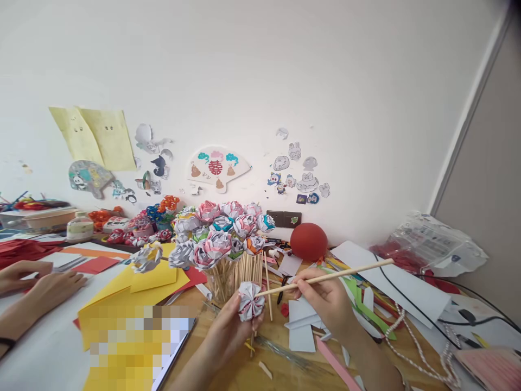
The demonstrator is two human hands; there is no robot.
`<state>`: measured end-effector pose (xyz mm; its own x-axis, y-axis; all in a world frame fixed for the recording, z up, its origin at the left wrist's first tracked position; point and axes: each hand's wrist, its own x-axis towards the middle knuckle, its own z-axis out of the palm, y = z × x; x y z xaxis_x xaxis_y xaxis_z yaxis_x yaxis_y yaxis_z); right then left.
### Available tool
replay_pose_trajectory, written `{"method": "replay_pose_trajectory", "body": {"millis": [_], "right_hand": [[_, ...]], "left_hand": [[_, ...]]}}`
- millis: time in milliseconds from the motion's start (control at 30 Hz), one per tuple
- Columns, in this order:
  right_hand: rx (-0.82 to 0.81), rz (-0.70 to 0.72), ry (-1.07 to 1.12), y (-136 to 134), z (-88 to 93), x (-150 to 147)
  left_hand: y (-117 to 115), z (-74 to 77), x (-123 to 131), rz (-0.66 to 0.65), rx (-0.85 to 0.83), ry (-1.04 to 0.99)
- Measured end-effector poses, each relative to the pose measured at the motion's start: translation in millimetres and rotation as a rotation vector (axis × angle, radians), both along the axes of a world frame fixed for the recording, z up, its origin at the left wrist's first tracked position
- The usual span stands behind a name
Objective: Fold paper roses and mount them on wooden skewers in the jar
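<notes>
My left hand (230,326) is closed around a small folded paper flower (250,300), white with pink print, low in the middle of the view. My right hand (325,298) pinches a thin wooden stick (325,277) whose left tip meets the flower, while its other end points up to the right. Just behind both hands stands a clear holder (222,285) packed with sticks and topped by several finished paper flowers (222,231).
Another person's two hands (28,285) rest at the left edge on the table. Yellow paper (138,288), red sheets, a red ball (308,240), paper scraps, cords and a plastic bag (431,244) crowd the wooden table (244,374). Paper cut-outs hang on the wall.
</notes>
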<state>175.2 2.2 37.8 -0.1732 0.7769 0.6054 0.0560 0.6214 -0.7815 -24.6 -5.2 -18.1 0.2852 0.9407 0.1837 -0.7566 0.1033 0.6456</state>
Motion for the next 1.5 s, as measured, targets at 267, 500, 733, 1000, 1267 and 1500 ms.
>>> {"method": "replay_pose_trajectory", "body": {"millis": [267, 500, 733, 1000, 1267, 1500], "right_hand": [[0.291, 0.092, -0.225, -13.8, 15.9, 2.1], [0.210, -0.071, -0.104, -21.0, 10.6, -15.4], [0.370, 0.056, -0.385, -30.7, 24.4, -10.0], [0.300, 0.049, -0.447, -32.3, 30.4, -4.1], [0.428, -0.264, -0.073, -28.2, -2.9, -35.1], [0.343, 0.114, -0.269, -13.0, 6.8, -13.0]], "left_hand": [[-2.3, 2.7, -3.3, 0.079, 0.095, 0.056], [-5.3, 5.7, -0.2, 0.126, 0.080, 0.112], [-4.2, 6.5, -4.7, 0.123, 0.112, 0.125], [-5.8, 0.0, -5.1, 0.031, 0.115, 0.254], [-4.0, -2.8, -5.5, 0.101, 0.069, 0.181], [-2.8, 6.0, -12.4, 0.127, 0.093, 0.096]]}}
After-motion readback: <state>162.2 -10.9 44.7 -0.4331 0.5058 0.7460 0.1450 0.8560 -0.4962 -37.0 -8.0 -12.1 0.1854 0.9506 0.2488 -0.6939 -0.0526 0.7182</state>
